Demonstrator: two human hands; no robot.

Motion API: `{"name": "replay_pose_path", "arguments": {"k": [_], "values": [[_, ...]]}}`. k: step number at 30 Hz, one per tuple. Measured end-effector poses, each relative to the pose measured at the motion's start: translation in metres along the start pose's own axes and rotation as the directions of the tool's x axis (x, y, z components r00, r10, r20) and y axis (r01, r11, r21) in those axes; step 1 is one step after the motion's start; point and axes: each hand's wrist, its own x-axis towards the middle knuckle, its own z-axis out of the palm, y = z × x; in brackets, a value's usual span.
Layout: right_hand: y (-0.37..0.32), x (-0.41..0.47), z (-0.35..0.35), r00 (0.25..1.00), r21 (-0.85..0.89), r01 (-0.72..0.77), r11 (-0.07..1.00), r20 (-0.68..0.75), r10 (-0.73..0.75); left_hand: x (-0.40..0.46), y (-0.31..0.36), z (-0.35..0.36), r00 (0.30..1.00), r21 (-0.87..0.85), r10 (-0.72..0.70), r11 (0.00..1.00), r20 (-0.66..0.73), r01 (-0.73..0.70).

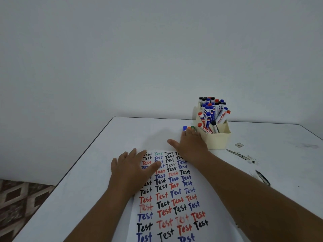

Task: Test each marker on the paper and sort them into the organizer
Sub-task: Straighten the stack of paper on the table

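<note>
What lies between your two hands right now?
In the head view, the top of the test paper lies between the left hand and right hand, with rows of "Test" written in several colours.

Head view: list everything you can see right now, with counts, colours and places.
Paper: one, white, covered in black, blue, red and green "Test" marks, table centre.
Organizer: one, cream, far right of paper, packed with upright markers, blue, black and red caps, too many to count.
Loose markers: three caps showing, blue, orange, green, left of organizer under right fingertips.
Table: one, white, dark smudges on right.
Left hand: flat on paper's top left.
Right hand: fingers resting on loose markers.
</note>
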Motion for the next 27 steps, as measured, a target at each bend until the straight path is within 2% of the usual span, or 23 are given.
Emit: {"name": "replay_pose_path", "arguments": {"k": [7,10,14,15,19,23,27], "values": [[0.005,-0.031,-0.027,0.986,0.075,0.167,0.983,-0.037,-0.165,0.000,0.000,-0.001,1.000,-0.016,0.002,1.000,-0.004,-0.002],[0.016,-0.068,-0.045,0.970,0.090,0.235,0.968,-0.080,-0.229,-0.003,0.000,-0.003,0.997,-0.057,0.008,0.998,-0.074,-0.013],[0.046,-0.120,-0.066,0.986,0.069,0.157,0.985,-0.058,-0.153,-0.016,0.006,-0.011,0.985,0.000,-0.036,0.999,-0.169,0.037],[0.056,-0.130,-0.069,0.994,0.087,0.111,0.990,-0.019,-0.110,-0.020,0.008,-0.011,0.987,-0.012,-0.060,0.998,-0.151,0.058],[0.082,-0.168,-0.076,0.989,0.191,-0.005,0.982,0.144,-0.023,-0.033,0.017,-0.016,0.983,-0.268,-0.181,0.947,-0.002,0.174],[0.080,-0.182,-0.071,0.990,0.255,0.020,0.967,0.131,-0.055,-0.045,0.031,-0.030,0.978,-0.347,-0.176,0.916,0.108,0.203],[0.064,-0.188,-0.063,0.993,0.378,0.016,0.926,0.100,-0.058,-0.056,0.034,-0.039,0.973,-0.456,-0.167,0.862,0.156,0.221]]}}
